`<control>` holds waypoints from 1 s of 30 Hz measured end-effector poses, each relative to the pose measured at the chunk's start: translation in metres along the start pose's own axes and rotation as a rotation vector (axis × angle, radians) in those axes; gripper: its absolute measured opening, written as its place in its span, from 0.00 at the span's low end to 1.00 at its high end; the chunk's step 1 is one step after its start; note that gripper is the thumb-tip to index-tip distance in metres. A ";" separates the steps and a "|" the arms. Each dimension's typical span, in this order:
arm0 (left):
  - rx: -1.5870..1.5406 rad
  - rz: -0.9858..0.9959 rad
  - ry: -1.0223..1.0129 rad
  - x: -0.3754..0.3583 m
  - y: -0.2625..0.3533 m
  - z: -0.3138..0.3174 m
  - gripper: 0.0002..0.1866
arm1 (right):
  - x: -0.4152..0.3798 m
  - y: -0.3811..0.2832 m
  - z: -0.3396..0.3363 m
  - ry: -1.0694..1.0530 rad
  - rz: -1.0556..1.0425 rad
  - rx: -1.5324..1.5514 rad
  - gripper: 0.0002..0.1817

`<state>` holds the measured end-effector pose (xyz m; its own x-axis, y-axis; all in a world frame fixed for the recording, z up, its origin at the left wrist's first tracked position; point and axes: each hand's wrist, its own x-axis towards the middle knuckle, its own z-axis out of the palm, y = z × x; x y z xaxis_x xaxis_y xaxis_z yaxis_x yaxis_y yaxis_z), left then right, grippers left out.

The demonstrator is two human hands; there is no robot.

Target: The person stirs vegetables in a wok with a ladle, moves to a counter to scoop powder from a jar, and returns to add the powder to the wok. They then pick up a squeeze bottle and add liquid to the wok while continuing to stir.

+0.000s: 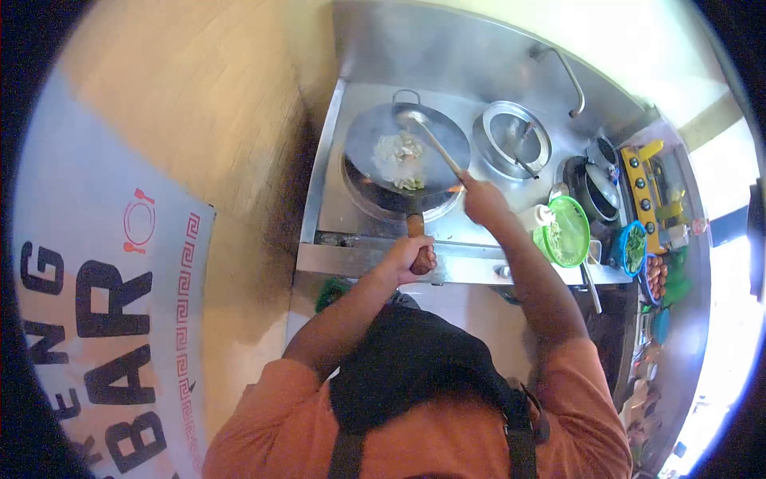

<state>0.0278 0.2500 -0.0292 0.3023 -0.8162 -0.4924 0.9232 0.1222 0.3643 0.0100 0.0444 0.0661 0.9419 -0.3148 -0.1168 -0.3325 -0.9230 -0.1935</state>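
My left hand (411, 257) is wrapped round the wooden handle of a large dark wok (367, 152), which sits over a lit burner at the left of the steel stove. In my right hand (482, 199) is a long-handled cooking ladle (440, 146); its head rests at the far side of the wok. Pale pieces of food (399, 156) with a little green lie in the middle of the wok, partly veiled by steam. Orange flame shows beneath the wok's right edge.
Right of the wok is a round metal burner ring (480, 132) with a utensil across it. Further right stand a green bowl (585, 231), a lidded pot (594, 209), a blue basket of greens (621, 249) and a yellow stove (636, 184). A tap (573, 80) projects from the back panel.
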 end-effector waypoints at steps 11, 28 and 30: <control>-0.154 -0.054 -0.009 -0.029 -0.003 0.031 0.08 | -0.102 -0.012 -0.054 -0.232 -0.059 -0.231 0.28; 0.564 0.167 0.251 0.018 -0.012 -0.022 0.16 | -0.050 0.020 0.013 -0.141 0.042 -0.118 0.30; 1.006 0.496 0.447 0.019 -0.008 -0.021 0.29 | -0.062 0.021 0.002 -0.064 0.053 0.046 0.30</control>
<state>0.0306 0.2456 -0.0581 0.8105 -0.5133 -0.2824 0.1457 -0.2903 0.9458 -0.0551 0.0451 0.0678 0.9185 -0.3468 -0.1901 -0.3850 -0.8940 -0.2293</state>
